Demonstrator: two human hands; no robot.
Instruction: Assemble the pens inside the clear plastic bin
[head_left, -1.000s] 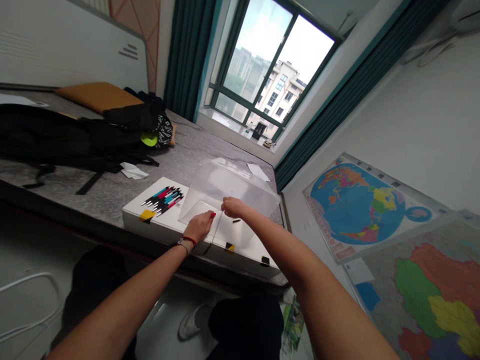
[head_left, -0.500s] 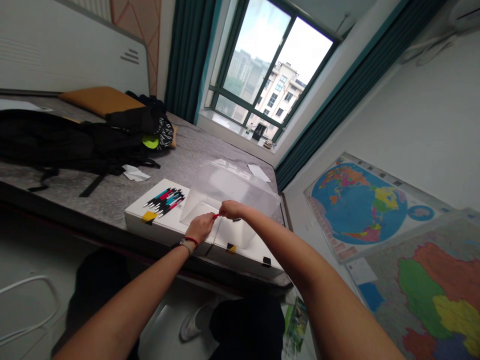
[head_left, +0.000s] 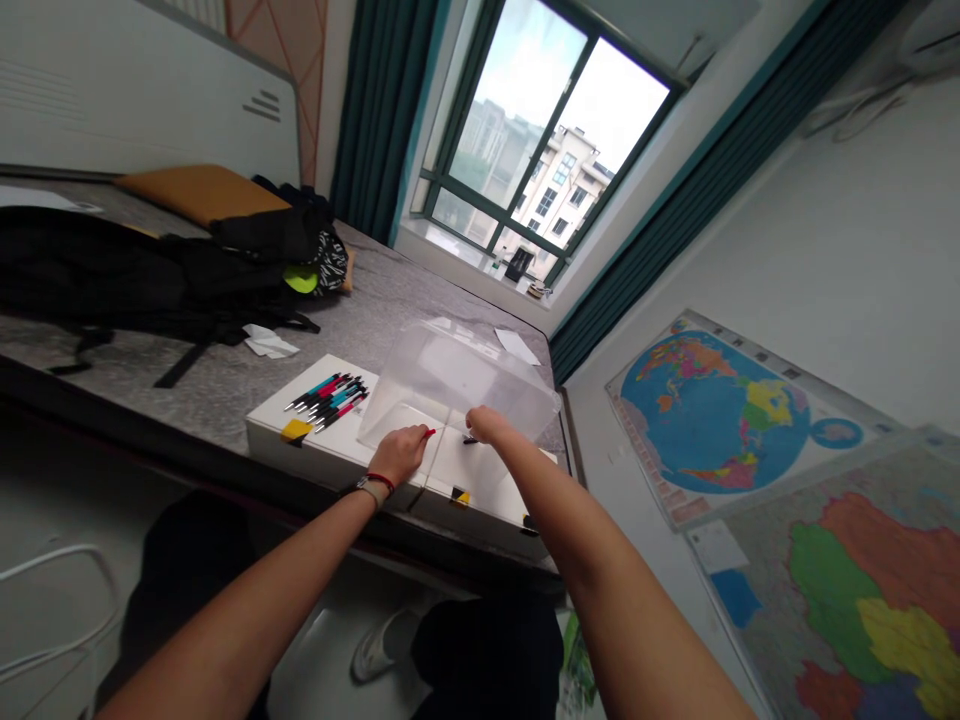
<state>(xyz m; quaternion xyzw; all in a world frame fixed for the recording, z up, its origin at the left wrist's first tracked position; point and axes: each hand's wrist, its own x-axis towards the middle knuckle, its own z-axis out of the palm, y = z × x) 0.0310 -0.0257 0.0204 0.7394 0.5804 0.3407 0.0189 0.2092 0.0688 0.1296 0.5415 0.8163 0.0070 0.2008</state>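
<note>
My left hand (head_left: 400, 454) is closed around a red pen (head_left: 430, 433), of which only a short end shows past the fingers. To its right, my right hand (head_left: 486, 425) has its fingers curled down over a small dark piece (head_left: 470, 440); whether they grip anything is hidden. Both hands are at the front of a clear plastic bin (head_left: 465, 365), which rests on white boxes (head_left: 330, 452). On the left box, several pens (head_left: 328, 400) in blue, red and black lie side by side.
A black backpack (head_left: 120, 270) lies on the grey table (head_left: 397, 280) at the left, with a crumpled tissue (head_left: 270, 342) near it. Behind the bin is a sheet of white paper (head_left: 516, 346). Wall maps (head_left: 712, 400) hang at the right.
My right hand has moved away from the left hand, to the right and slightly down, over the small dark piece. My left hand stays in place with the red pen.
</note>
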